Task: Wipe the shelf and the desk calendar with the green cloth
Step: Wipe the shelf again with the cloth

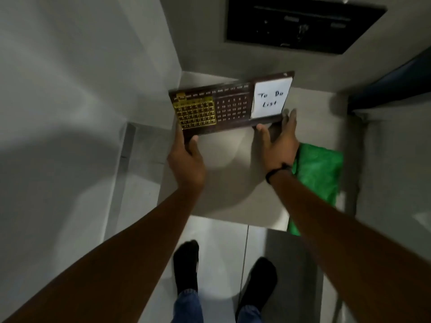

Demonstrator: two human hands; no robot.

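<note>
The desk calendar [233,103] is a long brown board with a gold date grid at its left and a white "To Do List" note at its right. It is held tilted above the pale shelf [233,178]. My left hand [186,159] grips its lower left corner, thumb on the front. My right hand [278,141] holds the lower right edge, thumb under the board and fingers spread behind it. The green cloth [317,173] lies crumpled on the shelf's right side, partly hidden by my right forearm and hanging over the front edge.
A dark framed panel [303,24] is set in the wall above the shelf. Grey walls close in on the left and right. Below the shelf's front edge are a tiled floor [221,241] and my two feet in black socks.
</note>
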